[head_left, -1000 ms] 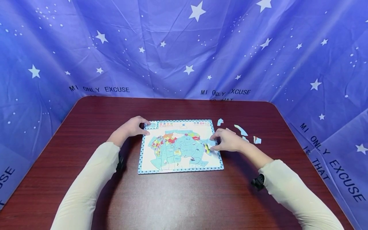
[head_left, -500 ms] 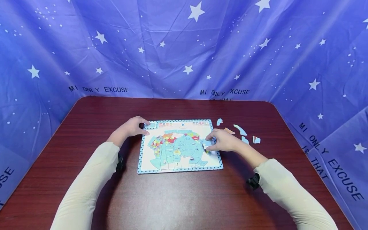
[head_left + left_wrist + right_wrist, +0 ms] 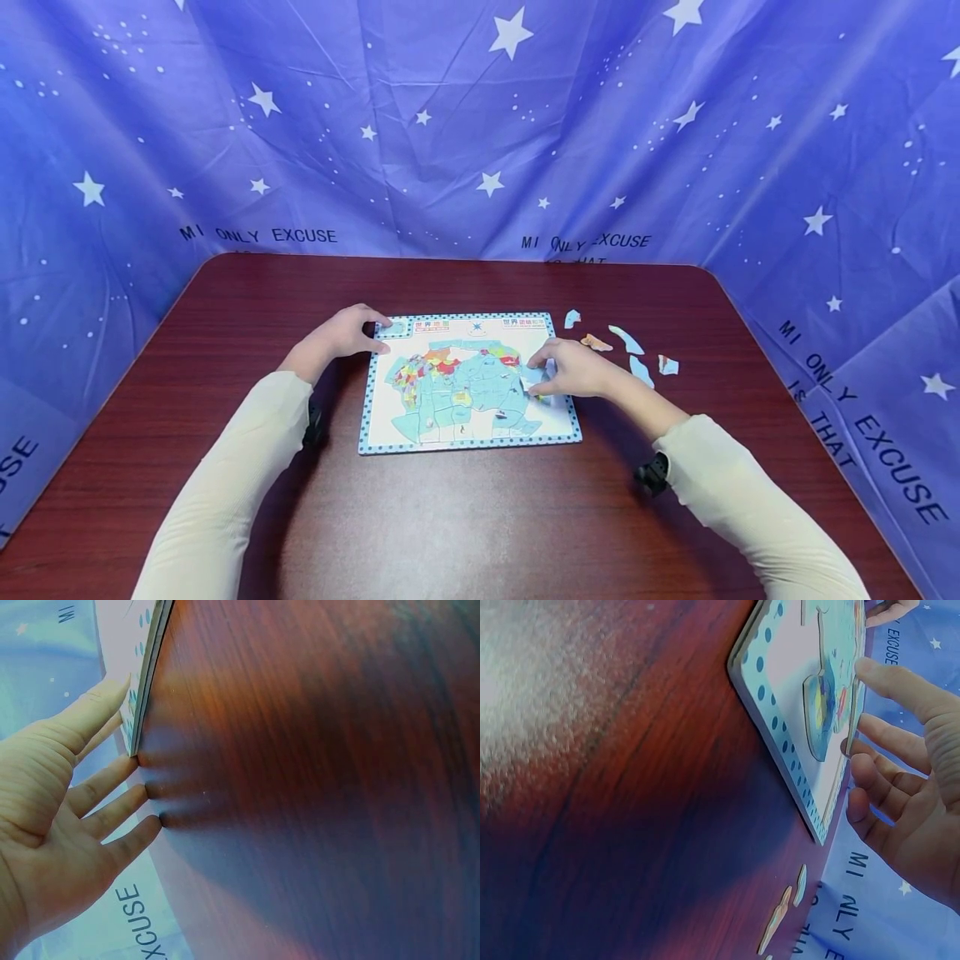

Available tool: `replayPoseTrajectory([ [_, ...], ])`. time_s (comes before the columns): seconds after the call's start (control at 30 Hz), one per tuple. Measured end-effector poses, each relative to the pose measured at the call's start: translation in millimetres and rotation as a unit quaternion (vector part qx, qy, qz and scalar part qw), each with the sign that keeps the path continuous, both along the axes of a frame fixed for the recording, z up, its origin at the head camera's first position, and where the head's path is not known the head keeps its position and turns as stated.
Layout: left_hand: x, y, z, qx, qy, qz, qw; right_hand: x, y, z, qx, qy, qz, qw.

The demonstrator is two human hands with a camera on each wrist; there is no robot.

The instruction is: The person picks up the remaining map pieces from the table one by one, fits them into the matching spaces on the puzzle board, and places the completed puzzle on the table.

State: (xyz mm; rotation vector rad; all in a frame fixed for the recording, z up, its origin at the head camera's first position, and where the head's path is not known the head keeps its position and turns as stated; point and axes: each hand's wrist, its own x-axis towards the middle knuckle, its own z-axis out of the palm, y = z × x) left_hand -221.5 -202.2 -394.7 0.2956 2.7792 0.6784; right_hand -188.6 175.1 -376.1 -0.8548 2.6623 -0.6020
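A world-map jigsaw board (image 3: 397,408) with a blue dotted border lies flat on the table, much of its map covered by fitted pieces. At its upper left corner my left hand (image 3: 347,332) rests with the thumb over the border. The left wrist view shows the fingers (image 3: 112,817) fairly straight, their tips at the tabletop. Over the map's right side my right hand (image 3: 577,367) pinches a light-blue puzzle piece (image 3: 533,377) between thumb and fingers. That piece (image 3: 853,712) appears edge-on in the right wrist view, just above the board. A yellow-and-blue piece (image 3: 820,720) lies close by.
Right of the board, several loose pieces lie on the dark red table (image 3: 450,533), among them an orange piece (image 3: 596,342), a curved blue one (image 3: 626,339) and a small pale one (image 3: 667,365). A starry blue curtain (image 3: 420,192) hangs behind the table.
My right hand has moved left across the board with the pinched piece, uncovering more of the loose orange and blue pieces. The left hand has stayed in place.
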Motion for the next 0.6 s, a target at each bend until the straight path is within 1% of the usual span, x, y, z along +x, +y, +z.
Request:
replayPoseTrajectory([
  [0.37,0.7,0.0,0.7,0.002,-0.001,0.002,1.0000,0.5,-7.1,-2.0,0.009,0.000,-0.001,1.0000],
  [0.6,0.2,-0.3,0.3,0.001,-0.001,-0.002,1.0000,0.9,-12.2,-2.9,0.011,0.013,0.009,0.9998],
])
